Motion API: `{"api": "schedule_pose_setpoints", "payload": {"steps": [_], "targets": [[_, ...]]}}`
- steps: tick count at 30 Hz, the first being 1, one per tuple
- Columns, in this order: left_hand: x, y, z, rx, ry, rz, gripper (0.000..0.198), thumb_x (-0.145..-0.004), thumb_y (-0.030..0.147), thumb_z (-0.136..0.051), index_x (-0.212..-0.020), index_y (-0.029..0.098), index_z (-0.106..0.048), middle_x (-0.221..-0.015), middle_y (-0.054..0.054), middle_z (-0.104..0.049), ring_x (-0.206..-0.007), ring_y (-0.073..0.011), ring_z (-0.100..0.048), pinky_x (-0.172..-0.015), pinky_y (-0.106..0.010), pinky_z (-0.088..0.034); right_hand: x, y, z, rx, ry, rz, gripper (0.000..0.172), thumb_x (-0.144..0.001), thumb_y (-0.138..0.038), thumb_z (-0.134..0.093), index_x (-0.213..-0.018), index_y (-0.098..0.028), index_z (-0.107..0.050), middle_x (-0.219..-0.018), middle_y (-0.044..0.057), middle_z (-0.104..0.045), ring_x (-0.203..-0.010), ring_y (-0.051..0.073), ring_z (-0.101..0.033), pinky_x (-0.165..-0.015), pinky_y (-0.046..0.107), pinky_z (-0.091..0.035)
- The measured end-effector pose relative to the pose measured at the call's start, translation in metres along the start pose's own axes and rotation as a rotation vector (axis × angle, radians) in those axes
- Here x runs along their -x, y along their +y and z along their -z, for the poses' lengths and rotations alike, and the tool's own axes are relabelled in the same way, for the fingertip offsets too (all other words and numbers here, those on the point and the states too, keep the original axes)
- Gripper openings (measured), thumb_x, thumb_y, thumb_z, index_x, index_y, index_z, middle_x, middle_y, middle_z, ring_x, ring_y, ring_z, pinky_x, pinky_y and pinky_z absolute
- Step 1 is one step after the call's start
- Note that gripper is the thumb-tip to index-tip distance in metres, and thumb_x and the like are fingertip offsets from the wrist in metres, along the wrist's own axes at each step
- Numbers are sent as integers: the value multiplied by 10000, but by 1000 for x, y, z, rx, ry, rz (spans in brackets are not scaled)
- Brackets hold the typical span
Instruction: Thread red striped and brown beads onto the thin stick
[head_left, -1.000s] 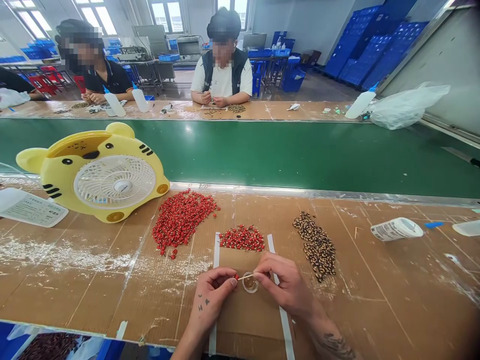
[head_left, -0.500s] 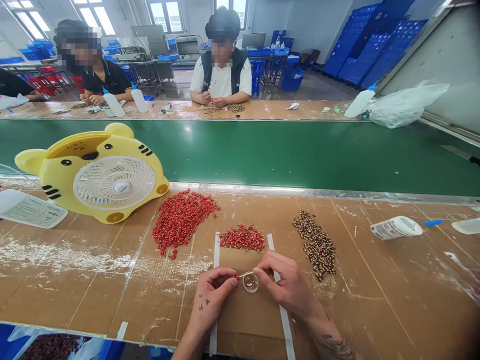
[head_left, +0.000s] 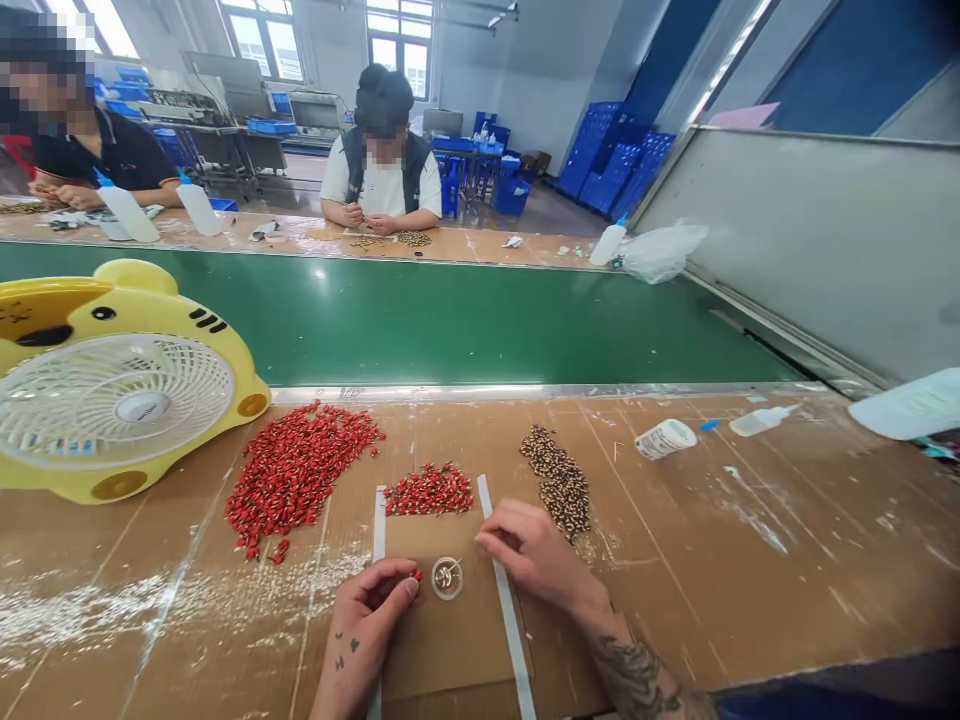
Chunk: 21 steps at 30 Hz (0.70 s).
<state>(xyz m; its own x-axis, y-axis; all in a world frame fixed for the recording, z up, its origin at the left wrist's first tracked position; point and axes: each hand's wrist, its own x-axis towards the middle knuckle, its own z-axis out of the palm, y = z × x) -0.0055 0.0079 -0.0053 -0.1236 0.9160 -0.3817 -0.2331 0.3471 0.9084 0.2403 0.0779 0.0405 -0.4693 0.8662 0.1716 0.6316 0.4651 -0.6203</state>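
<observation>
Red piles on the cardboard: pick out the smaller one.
The smaller pile lies between the white strips; the larger pile lies left of them.

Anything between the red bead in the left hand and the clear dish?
Nothing visible: the red bead at the left hand's fingertips sits right beside the clear dish, with only cardboard between them.

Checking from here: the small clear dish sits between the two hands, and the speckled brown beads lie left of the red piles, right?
Not quite: the head view shows the speckled brown beads lying right of the red piles. The rest stands: the small clear dish sits between the left hand and right hand.
</observation>
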Motion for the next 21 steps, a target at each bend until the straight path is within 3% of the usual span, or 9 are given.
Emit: {"api": "schedule_pose_setpoints", "payload": {"steps": [3,5,8,21], "targets": [[0,1,0,-7,-20,9,336,-622,431,-885,-816,169,-807,-729,-47,-772,-676,-191,-671,-656,-242,-517,2,29,25,152,80,-140,182,-965,-183,-530,-900,-177,-700,-878,51,-691,-828,190,-632,-774,305,-489],[0,4,0,-8,-35,15,341,-628,441,-879,-818,168,-806,-727,-49,-771,-675,-195,-669,-651,-246,-516,2,47,43,324,5,-208,191,-937,-131,-529,-963,-169,-715,-954,74,-699,-919,219,-635,-839,340,-494],[1,7,-2,-2,-49,11,338,-638,445,-872,-813,165,-803,-724,-51,-769,-679,-199,-667,-653,-252,-518,1,64,59,395,-75,-220,188,-899,-103,-564,-919,-168,-740,-913,84,-705,-927,253,-630,-840,372,-490],[1,6,-2,15,-53,-34,318,-646,437,-871,-810,172,-805,-686,-45,-753,-654,-189,-657,-654,-250,-523,-9,73,56,422,-170,-198,183,-885,-90,-584,-790,-182,-711,-846,65,-681,-864,231,-629,-785,322,-472]]}}
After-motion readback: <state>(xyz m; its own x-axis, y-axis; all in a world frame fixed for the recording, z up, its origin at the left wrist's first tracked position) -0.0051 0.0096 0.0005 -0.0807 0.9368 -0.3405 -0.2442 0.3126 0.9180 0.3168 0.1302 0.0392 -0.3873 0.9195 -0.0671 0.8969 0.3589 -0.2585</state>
